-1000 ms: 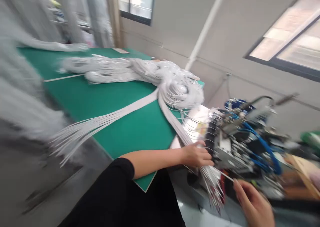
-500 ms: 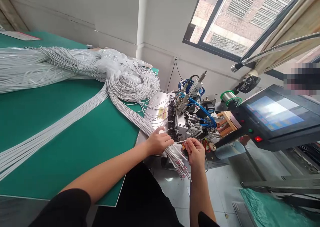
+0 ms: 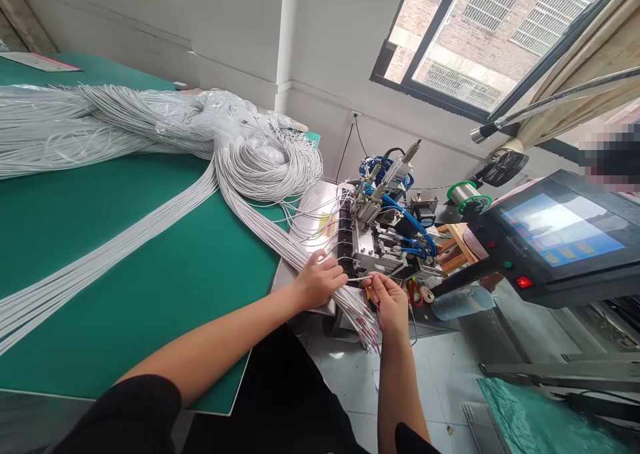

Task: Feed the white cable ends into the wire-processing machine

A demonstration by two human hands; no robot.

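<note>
My left hand (image 3: 320, 283) is closed around a bundle of white cables (image 3: 280, 241) at the near right corner of the green table. The cut ends (image 3: 363, 321), some reddish, fan out beyond it over the table's edge. One single cable (image 3: 359, 279) runs from the left hand across to my right hand (image 3: 389, 297), which pinches its end between thumb and fingers. Just beyond both hands stands a machine with metal cylinders and blue air hoses (image 3: 385, 221). Several cables lead over its pale metal plate (image 3: 317, 207) to a black toothed strip (image 3: 345, 231).
A coil of cables (image 3: 275, 174) and plastic-wrapped bundles (image 3: 60, 131) lie on the green table (image 3: 150, 254). To the right are a lit touchscreen (image 3: 560, 231), a solder wire spool (image 3: 465, 196), orange-handled scissors (image 3: 415, 292) and a clear bottle (image 3: 463, 303). Part of a person shows at far right.
The view has shifted slightly. My right hand has drawn a little nearer my left hand, with the single cable still stretched between them. The left hand keeps its hold on the bundle.
</note>
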